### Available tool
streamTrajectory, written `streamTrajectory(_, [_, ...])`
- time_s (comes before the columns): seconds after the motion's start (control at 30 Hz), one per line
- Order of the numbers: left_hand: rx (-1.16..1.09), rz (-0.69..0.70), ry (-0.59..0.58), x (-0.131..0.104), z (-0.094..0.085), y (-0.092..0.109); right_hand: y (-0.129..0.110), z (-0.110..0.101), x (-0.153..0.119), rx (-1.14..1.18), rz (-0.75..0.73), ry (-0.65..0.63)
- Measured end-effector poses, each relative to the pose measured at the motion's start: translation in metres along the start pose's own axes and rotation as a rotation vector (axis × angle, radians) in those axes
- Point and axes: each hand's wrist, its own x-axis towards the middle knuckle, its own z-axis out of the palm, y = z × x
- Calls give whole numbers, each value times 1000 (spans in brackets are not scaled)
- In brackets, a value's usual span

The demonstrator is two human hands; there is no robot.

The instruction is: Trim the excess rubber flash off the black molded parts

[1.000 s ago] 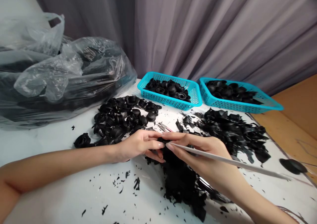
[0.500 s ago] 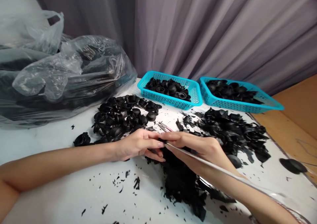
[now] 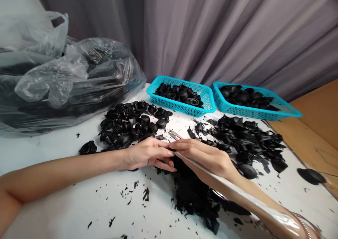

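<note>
My left hand (image 3: 149, 153) reaches in from the left, its thumb and forefinger closed at a small black piece (image 3: 172, 149) that mostly hides behind the fingers. From the right, my right hand (image 3: 204, 156) meets it, fingers pinched on the same piece. A pale, shiny strip (image 3: 237, 186) runs from near the right fingertips down along the forearm; I cannot tell what it is. Just beyond the right fingers, the open blades of scissors (image 3: 174, 134) show, with their handles hidden. Below the hands lies a heap of black scraps (image 3: 195, 196).
Ribbed black rubber parts (image 3: 126, 126) are piled at left, more black parts and trimmings (image 3: 245, 140) at right. Behind stand two blue baskets (image 3: 182, 107) (image 3: 253, 114) of black parts. A clear plastic bag (image 3: 66, 80) bulges at far left. A black disc (image 3: 311, 176) lies near the right edge.
My right hand has shifted slightly up and left, with the fingers a little more bent. The pale strip along the forearm looks wider. The left hand has barely moved.
</note>
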Motion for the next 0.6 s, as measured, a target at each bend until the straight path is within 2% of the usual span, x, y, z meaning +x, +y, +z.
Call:
streamTrajectory(0.27, [86, 67, 36, -1, 2, 0, 2, 10, 1, -114, -165, 104])
streamTrajectory(0.6, [169, 105, 119, -1, 3, 2, 4, 26, -8, -233, -187, 112])
